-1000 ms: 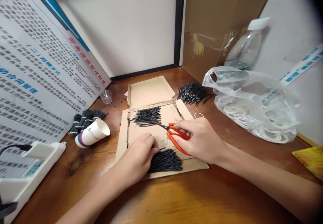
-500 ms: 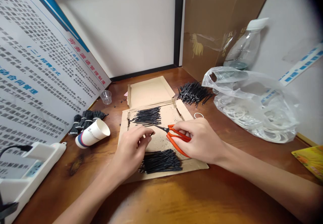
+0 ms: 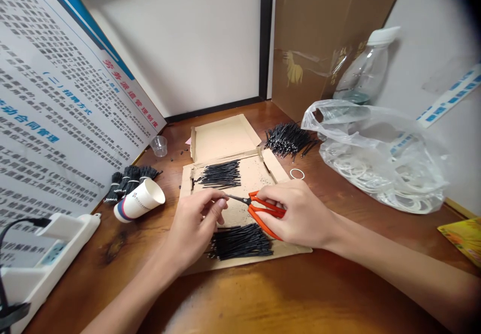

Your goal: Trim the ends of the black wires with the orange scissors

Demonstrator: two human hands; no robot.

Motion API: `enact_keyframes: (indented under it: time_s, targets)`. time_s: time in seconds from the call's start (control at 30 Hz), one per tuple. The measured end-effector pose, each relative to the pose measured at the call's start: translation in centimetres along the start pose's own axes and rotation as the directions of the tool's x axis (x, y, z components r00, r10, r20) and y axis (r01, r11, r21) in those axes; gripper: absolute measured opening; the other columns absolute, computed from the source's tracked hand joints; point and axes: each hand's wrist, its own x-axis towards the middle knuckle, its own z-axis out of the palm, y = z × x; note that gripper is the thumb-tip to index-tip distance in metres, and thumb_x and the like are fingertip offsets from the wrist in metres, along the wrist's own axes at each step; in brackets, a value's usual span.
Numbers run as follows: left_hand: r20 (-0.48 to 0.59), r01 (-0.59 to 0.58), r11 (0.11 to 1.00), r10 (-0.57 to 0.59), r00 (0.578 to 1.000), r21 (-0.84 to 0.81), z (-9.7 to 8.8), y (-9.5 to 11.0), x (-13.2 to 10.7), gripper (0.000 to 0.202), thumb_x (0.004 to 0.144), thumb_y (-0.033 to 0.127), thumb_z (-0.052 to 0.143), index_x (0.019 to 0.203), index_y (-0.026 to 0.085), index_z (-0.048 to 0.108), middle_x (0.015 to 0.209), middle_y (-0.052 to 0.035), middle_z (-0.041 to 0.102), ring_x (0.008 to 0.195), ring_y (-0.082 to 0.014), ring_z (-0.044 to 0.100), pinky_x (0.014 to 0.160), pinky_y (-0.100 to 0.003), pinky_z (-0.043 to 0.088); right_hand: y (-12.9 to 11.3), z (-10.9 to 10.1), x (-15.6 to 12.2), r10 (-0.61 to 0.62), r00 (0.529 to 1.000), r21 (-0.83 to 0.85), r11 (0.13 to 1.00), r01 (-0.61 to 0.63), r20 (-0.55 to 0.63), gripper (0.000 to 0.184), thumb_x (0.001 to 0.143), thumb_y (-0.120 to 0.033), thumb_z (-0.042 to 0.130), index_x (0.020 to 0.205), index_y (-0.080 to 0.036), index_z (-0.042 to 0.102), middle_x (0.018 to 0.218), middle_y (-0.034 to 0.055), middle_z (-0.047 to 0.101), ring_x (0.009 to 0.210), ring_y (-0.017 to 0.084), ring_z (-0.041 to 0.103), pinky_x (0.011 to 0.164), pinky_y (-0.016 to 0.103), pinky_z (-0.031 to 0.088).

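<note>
Reaching scissors (image 3: 247,201), left hand (image 3: 196,221) now up from black strips (image 3: 243,242)

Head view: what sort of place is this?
Possibly an office corner used for small handwork: a panel of printed text stands by the wooden table, where short black strips lie in rows on opened cardboard.

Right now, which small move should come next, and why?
Perhaps a gentle squeeze of the scissors, with the left hand steady and its fingers clear of the cut. The right hand grips the handles, which stand apart, and the blades reach those closed fingers; anything pinched there is hidden.
</note>
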Motion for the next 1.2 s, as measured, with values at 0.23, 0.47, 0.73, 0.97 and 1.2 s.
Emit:
enact_keyframes:
  time_s: [0.23,0.47,0.73,0.97,1.2]
  targets:
    - [-0.004,-0.033,0.999,0.033,0.999,0.029,0.06,-0.26,-0.12,0.017,0.093,0.023,0.048,0.087,0.015,0.062,0.064,-0.001,0.06,0.055,-0.0096,0.057,0.054,-0.02,0.047,0.0,0.12,-0.03,-0.025,1.0,-0.019,1.0,0.025,-0.006,0.016,0.078,-0.021,0.054,0.072,-0.013,0.067,0.054,-0.0004,0.056,0.048,0.01,0.044,0.051,0.024,0.029]
    - [-0.028,-0.039,0.999,0.04,0.999,0.021,-0.12,0.01,0.0,0.017,0.092,0.023,0.051,0.085,0.015,0.064,0.069,-0.0024,0.06,0.061,-0.0115,0.056,0.055,-0.022,0.048,0.03,-0.01,-0.08,-0.051,0.998,-0.003,0.999,0.051,-0.021,0.015,0.078,-0.02,0.055,0.073,-0.012,0.067,0.054,-0.0003,0.057,0.048,0.009,0.045,0.05,0.023,0.03]
    - [-0.024,-0.002,0.998,0.001,1.0,-0.059,-0.15,0.1,0.11,0.018,0.092,0.022,0.05,0.084,0.014,0.063,0.07,-0.0026,0.06,0.058,-0.0103,0.057,0.056,-0.023,0.049,0.29,0.31,-0.13,-0.072,0.996,-0.025,0.997,0.071,-0.051,0.017,0.08,-0.02,0.054,0.073,-0.013,0.068,0.055,0.0004,0.06,0.047,0.009,0.046,0.05,0.024,0.032]
    - [-0.008,0.039,0.987,-0.041,0.999,-0.158,-0.06,0.49,0.09,0.016,0.091,0.022,0.05,0.086,0.014,0.063,0.07,-0.0027,0.063,0.058,-0.0108,0.058,0.056,-0.023,0.05,-0.05,0.13,-0.01,-0.059,0.996,-0.022,0.998,0.057,-0.069,0.018,0.08,-0.02,0.053,0.071,-0.013,0.067,0.054,-0.0001,0.058,0.046,0.009,0.044,0.048,0.023,0.03]
    - [-0.022,0.067,0.955,-0.077,0.997,-0.29,0.25,0.38,0.06,0.01,0.09,0.023,0.051,0.089,0.015,0.057,0.079,-0.0037,0.066,0.061,-0.0103,0.06,0.054,-0.021,0.051,-0.24,-0.1,0.0,-0.033,0.999,-0.006,0.999,0.033,-0.038,0.016,0.076,-0.019,0.055,0.068,-0.011,0.065,0.05,-0.002,0.05,0.045,0.008,0.04,0.047,0.023,0.027]
